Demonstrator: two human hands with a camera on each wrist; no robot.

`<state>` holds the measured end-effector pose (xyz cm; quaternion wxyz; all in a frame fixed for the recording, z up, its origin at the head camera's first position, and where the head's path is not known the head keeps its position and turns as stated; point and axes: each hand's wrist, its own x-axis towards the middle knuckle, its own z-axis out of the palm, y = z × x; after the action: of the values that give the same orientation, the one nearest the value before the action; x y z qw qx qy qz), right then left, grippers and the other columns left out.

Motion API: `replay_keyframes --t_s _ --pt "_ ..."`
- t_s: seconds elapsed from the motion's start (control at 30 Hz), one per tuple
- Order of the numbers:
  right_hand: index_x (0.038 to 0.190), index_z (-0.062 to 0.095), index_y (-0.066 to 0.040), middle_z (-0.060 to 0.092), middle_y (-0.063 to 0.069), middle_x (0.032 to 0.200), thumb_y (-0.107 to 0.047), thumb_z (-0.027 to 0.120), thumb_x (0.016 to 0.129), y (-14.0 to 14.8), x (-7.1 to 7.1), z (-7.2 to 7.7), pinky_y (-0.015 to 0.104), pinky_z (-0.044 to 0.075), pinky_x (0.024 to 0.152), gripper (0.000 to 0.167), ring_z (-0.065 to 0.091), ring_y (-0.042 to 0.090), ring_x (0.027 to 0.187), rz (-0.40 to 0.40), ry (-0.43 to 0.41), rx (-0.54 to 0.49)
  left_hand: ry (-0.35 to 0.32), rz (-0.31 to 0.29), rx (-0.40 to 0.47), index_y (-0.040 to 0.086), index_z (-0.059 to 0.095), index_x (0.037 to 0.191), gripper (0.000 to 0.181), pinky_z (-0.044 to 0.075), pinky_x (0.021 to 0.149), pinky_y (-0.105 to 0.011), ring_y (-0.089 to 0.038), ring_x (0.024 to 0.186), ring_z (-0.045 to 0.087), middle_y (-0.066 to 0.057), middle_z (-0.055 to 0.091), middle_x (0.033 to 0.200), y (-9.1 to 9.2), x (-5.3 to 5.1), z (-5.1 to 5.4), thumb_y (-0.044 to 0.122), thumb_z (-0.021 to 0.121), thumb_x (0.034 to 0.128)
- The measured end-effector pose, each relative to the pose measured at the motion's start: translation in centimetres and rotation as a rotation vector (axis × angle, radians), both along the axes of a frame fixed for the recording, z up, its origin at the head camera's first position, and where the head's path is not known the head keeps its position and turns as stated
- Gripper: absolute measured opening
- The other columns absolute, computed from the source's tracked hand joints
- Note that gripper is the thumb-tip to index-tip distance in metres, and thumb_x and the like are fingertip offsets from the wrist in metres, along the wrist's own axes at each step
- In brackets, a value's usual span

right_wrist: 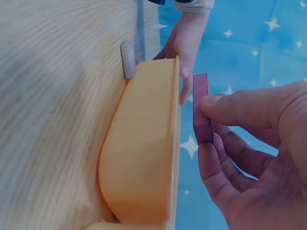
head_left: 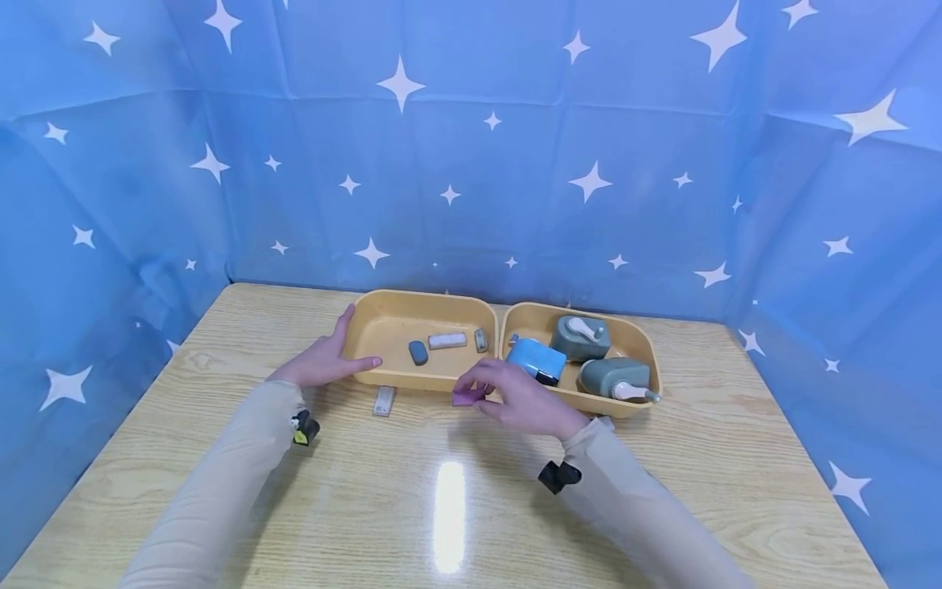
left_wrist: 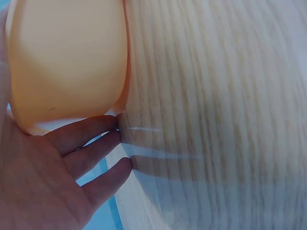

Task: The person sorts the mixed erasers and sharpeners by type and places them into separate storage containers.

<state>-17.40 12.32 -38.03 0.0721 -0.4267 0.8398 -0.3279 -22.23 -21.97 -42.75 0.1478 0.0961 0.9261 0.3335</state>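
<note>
In the head view, my right hand [head_left: 518, 399] is just in front of the left tan tray [head_left: 415, 380]. Between thumb and fingertips it pinches a small purple rectangular block [right_wrist: 202, 108], whose kind I cannot tell. The right wrist view shows the block above the tray's rim level, apart from the wall. My left hand [head_left: 327, 356] holds the tray's left end, with the thumb over the front rim and the other fingers along the outside [left_wrist: 91, 139]. Inside this tray lie a dark blue-grey rounded piece [head_left: 418, 352], a whitish bar [head_left: 447, 340] and a small grey piece [head_left: 481, 339].
A second tan tray [head_left: 640, 335] stands at the right, holding two grey-green pump bottles [head_left: 581, 343] and a light blue box-like item [head_left: 536, 358]. A flat grey-white piece [head_left: 383, 401] lies before the left tray. A blue star-patterned curtain [head_left: 471, 147] surrounds the wooden table [head_left: 353, 507].
</note>
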Motion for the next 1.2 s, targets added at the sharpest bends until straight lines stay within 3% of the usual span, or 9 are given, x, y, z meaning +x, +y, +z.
replay_keyframes --t_s 0.43,0.87,1.2 --pt "0.112 0.067 -0.010 0.063 -0.002 0.106 0.004 0.067 0.087 -0.9 -1.3 0.4 0.036 0.052 0.079 0.028 0.058 0.013 0.092 -0.004 -0.042 0.012 -0.003 0.007 0.026 0.011 -0.018 0.152 0.117 0.033 0.103 -0.057 -0.048 0.125 0.043 -0.041 0.041 0.135 0.0 0.0 -0.1 0.062 0.062 0.0843" --pt "0.112 0.067 -0.015 0.062 -0.008 0.103 0.000 0.065 0.091 -1.1 -2.6 1.1 0.028 0.050 0.078 0.026 0.057 0.008 0.091 -0.055 -0.100 0.029 0.002 0.000 0.018 0.011 -0.018 0.152 0.116 0.034 0.102 -0.058 -0.050 0.124 0.043 -0.043 0.038 0.135 0.0 0.0 0.1 0.062 0.062 0.0850" --pt "0.112 0.067 -0.012 0.062 -0.005 0.100 -0.002 0.069 0.088 -1.7 -3.9 1.8 0.027 0.051 0.074 0.026 0.058 0.011 0.088 -0.049 -0.078 0.050 -0.007 0.006 0.020 0.013 -0.018 0.152 0.116 0.033 0.103 -0.058 -0.051 0.125 0.042 -0.043 0.037 0.136 -0.1 0.1 0.0 0.062 0.062 0.0845"
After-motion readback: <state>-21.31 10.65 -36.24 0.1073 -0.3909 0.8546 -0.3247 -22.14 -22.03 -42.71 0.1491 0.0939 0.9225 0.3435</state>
